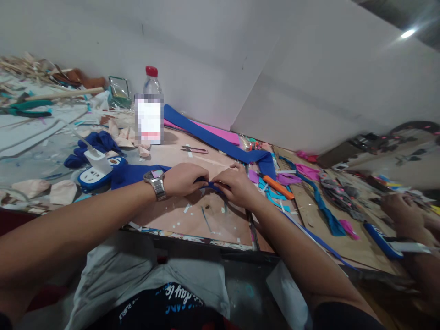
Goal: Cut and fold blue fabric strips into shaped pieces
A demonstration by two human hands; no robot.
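A dark blue strip of fabric (139, 174) runs under my left wrist and up between both hands above the wooden tabletop. My left hand (187, 178), with a metal watch (157, 184) on its wrist, pinches the strip from the left side. Close beside it, my right hand (237, 184) grips the same strip with thumb and fingers. Beyond the hands lie small thread snips (194, 150) and a long blue fabric band (206, 133) over a pink one (223, 133). An orange-handled cutter (278, 187) rests just right of my right hand.
A red-capped bottle (152, 80) stands at the back. Left are a blue-and-white power strip (102, 172), green-handled pliers (30, 108) and piled scraps. At right are teal fabric (323, 206), another power strip (381, 240) and another person's hand (402, 211).
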